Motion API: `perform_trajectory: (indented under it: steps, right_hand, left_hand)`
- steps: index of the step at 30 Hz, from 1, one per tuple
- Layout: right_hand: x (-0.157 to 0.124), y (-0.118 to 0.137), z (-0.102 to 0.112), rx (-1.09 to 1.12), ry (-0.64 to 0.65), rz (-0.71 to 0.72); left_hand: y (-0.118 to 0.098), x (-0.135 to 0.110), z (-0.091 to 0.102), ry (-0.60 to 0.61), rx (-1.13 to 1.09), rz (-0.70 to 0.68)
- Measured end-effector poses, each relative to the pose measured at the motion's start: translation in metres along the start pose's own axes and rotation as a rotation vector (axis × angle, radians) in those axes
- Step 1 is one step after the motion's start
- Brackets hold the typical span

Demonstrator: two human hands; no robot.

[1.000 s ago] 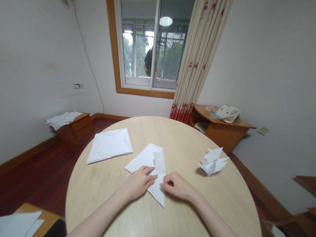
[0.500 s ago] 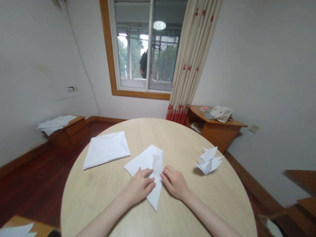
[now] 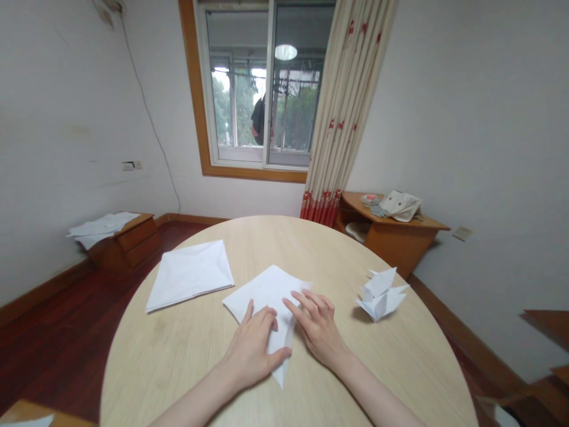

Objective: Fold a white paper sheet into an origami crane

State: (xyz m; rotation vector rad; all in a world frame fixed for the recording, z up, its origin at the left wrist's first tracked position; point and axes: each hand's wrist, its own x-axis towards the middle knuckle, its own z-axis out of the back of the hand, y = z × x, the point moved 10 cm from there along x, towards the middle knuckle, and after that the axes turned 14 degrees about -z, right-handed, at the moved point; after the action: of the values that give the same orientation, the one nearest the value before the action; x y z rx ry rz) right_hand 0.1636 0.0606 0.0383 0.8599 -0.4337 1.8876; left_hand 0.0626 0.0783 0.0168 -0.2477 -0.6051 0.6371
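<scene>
A white sheet of paper [image 3: 262,293], partly folded, lies on the round wooden table [image 3: 186,356] in front of me. My left hand [image 3: 253,347] rests flat on its near part, fingers stretched out and thumb over the lower point. My right hand [image 3: 317,326] lies flat beside it, fingers spread and pressing the paper's right edge down. Neither hand grips anything.
A stack of white paper [image 3: 189,274] lies on the table's left. A folded paper figure [image 3: 380,293] stands at the right. Beyond are a low cabinet with papers [image 3: 115,234], a side table [image 3: 395,228], a curtain [image 3: 342,112] and a window [image 3: 255,89].
The raised flap of the sheet has been pressed down flat. Both hands have opened from curled to flat, and my right hand has moved forward over the right edge.
</scene>
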Motion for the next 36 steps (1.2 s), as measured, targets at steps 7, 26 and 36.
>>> perform_trajectory:
  steps: [7,26,36]
  right_hand:
    - [0.003,-0.014,-0.007,0.098,0.196,-0.055]
    - [0.002,-0.028,-0.01,0.34,0.318,-0.043]
    - [0.0,-0.036,-0.015,0.35,0.32,-0.146]
  left_hand:
    - [-0.008,-0.001,-0.003,0.057,-0.094,-0.032]
    - [-0.007,-0.005,-0.004,0.216,-0.136,0.002]
    - [-0.011,-0.006,-0.002,0.241,-0.086,-0.117]
